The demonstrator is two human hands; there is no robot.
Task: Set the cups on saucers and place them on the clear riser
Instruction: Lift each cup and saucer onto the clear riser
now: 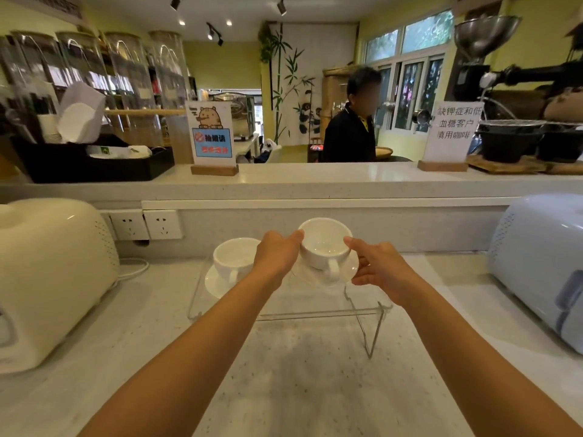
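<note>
Ur left hand (276,258) + right hand (380,268) pinch saucer (348,272) edges, cup (325,244) between, over clear riser (315,315).

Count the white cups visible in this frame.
2. One cup sits on its saucer on the clear riser's left side; the other cup, on a saucer, is held between both hands. None appears hidden.

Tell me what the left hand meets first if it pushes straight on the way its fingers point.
The left hand already touches the right cup at its rim, so it would press that cup first.
</note>
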